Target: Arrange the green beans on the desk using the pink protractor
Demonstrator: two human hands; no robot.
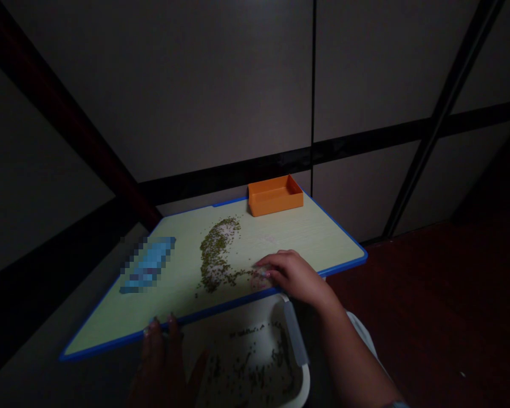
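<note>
Small green grains, perhaps beans (pixel 215 252), lie in a curved pile on the pale, blue-edged table top (pixel 187 226). A thin trail of them runs right toward my right hand (pixel 291 272). Its fingers are bent but apart, with the tips at the trail over a faint red print. Below the table's front edge is a whitish plastic container (pixel 302 385) with scattered dark grains inside. My left hand (pixel 165 357) is dim, fingers spread at the table edge, thumb over the container's left part. Whether it grips the rim is hidden.
An orange open box (pixel 276 197) stands at the table's back right. A blurred blue packet (pixel 151 265) lies at the left. Pale cabinet panels (pixel 225 85) rise behind the table, and dark red floor (pixel 442 294) shows at right.
</note>
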